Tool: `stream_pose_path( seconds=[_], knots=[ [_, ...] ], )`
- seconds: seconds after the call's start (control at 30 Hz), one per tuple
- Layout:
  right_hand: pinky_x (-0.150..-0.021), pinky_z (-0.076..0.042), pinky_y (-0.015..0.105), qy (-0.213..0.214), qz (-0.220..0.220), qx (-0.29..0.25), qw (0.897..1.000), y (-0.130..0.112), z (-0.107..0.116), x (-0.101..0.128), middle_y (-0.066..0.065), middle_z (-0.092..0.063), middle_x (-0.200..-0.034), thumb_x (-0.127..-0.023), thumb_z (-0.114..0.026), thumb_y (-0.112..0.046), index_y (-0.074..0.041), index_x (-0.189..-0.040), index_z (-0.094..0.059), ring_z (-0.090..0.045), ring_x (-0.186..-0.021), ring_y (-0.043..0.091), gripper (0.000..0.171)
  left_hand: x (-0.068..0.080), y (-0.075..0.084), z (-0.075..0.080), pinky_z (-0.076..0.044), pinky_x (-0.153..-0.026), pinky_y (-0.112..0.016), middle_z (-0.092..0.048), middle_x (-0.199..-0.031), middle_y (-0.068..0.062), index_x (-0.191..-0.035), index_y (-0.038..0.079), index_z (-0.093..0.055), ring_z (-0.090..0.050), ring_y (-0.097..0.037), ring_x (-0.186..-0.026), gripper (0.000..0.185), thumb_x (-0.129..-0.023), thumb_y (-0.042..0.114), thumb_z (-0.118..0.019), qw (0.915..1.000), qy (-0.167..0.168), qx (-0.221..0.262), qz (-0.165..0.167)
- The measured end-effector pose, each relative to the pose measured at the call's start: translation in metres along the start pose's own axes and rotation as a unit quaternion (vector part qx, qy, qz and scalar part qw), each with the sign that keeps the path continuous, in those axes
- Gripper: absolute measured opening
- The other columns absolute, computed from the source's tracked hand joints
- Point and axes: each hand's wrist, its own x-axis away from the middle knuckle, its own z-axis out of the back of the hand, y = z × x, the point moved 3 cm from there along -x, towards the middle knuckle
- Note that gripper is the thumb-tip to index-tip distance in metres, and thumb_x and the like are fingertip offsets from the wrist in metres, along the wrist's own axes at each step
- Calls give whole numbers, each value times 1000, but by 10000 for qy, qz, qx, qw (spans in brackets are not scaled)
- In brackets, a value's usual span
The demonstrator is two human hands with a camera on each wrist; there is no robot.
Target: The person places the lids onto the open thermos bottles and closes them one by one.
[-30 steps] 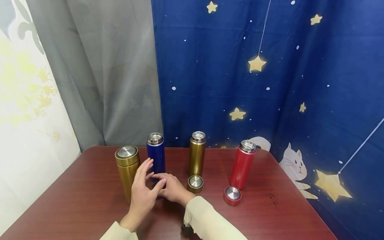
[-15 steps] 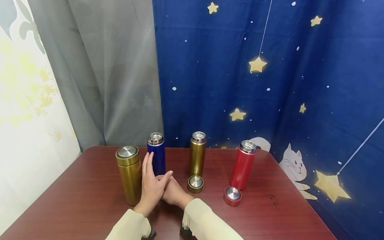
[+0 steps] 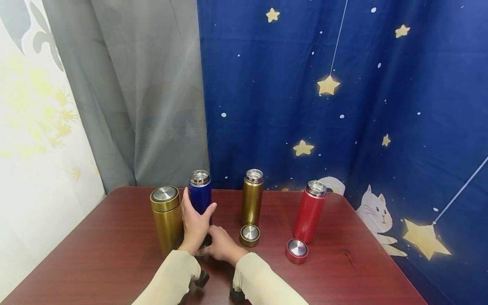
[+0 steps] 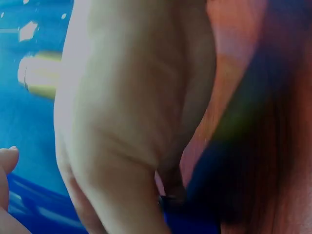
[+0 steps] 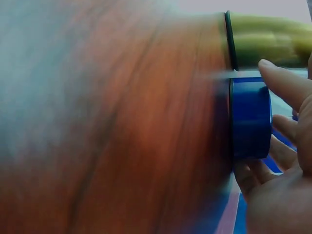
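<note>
My left hand (image 3: 194, 222) is in front of a blue thermos bottle (image 3: 201, 197), which stands upright without its lid. Its fingers run up the bottle's left side and the thumb points out past the right side, the fingers not curled. Low in front of that bottle, my right hand (image 3: 221, 245) holds a blue lid (image 5: 251, 117) at the table surface. In the right wrist view the fingers lie along one side of the lid and the thumb is by the other. A large gold thermos (image 3: 165, 222) with its lid on stands left of my hands.
A slim gold thermos (image 3: 252, 203) stands uncovered, its lid (image 3: 250, 235) in front of it. Further right is an uncovered red thermos (image 3: 309, 212) with its red lid (image 3: 296, 250) before it. A reddish-brown table (image 3: 343, 275) carries everything; curtains hang behind.
My left hand has moved away from the large gold thermos to the front of the blue bottle. My right hand has stayed low around the blue lid, its fingers shifting slightly.
</note>
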Motion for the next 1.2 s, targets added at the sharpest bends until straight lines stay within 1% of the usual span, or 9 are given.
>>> stream_pose_path(
  seconds=[0.13,0.3,0.43,0.6,0.67,0.77,0.93,1.1,1.2],
  knots=[
    [-89,-48,27,-144,-297,-10,9995,2,1,1,4,-68,-108,-68,-89,-28,-12,-117,-67,-61,-102,15,57,-5,-11,-4,-23,-111,-53,-32,-151,-19,-155,11,-19,-32,-34,-136,94,-84,26,-78,9998,39,46,192],
    [-94,-45,28,-295,-451,107,9985,7,1,3,6,-65,-118,-68,-89,-28,-8,-129,-61,-58,-110,18,69,-9,-22,-5,-24,-110,-56,-36,-149,-19,-153,11,-23,-35,-36,-134,88,-85,21,-77,9994,44,27,352],
    [-94,-45,28,-291,-463,131,9984,12,3,5,6,-65,-120,-69,-89,-25,-7,-132,-60,-57,-110,17,72,-11,-24,-5,-24,-110,-56,-37,-148,-19,-153,11,-25,-36,-36,-133,83,-87,20,-75,9994,6,-8,349],
    [-93,-45,28,-306,-525,109,9981,17,8,9,2,-65,-117,-68,-89,-27,-9,-129,-61,-55,-107,16,70,-14,-23,-6,-24,-111,-56,-36,-148,-20,-153,11,-24,-35,-37,-134,81,-89,18,-73,9993,-25,-26,376],
    [-90,-45,28,-309,-577,51,9978,19,10,11,2,-65,-113,-67,-90,-28,-10,-127,-60,-56,-103,15,69,-14,-23,-5,-24,-111,-55,-37,-148,-20,-153,11,-24,-35,-37,-134,81,-89,18,-73,9993,-15,-21,367],
    [-86,-47,27,-297,-684,-213,9970,21,15,14,3,-65,-107,-66,-90,-26,-11,-125,-58,-58,-95,13,69,-13,-24,-5,-24,-110,-56,-37,-147,-21,-153,11,-24,-35,-37,-134,81,-89,17,-73,9994,1,1,343],
    [-82,-49,26,-111,-695,-666,9953,23,23,18,1,-65,-103,-66,-91,-22,-12,-123,-56,-60,-89,9,68,-12,-25,-4,-25,-109,-56,-40,-144,-21,-152,11,-26,-37,-37,-131,82,-87,19,-75,9995,19,1,329],
    [-82,-49,26,241,-536,-804,9950,22,33,21,1,-66,-106,-67,-90,-23,-11,-123,-56,-60,-91,11,66,-12,-24,-5,-27,-108,-56,-41,-143,-20,-152,12,-27,-39,-36,-130,82,-87,22,-75,9994,-44,-11,343],
    [-85,-49,27,493,-487,-851,9940,21,38,22,1,-65,-110,-68,-89,-24,-11,-124,-57,-60,-95,12,66,-10,-23,-5,-29,-108,-54,-41,-142,-19,-151,12,-28,-40,-35,-129,82,-86,23,-76,9993,-68,-6,357]
  ],
)
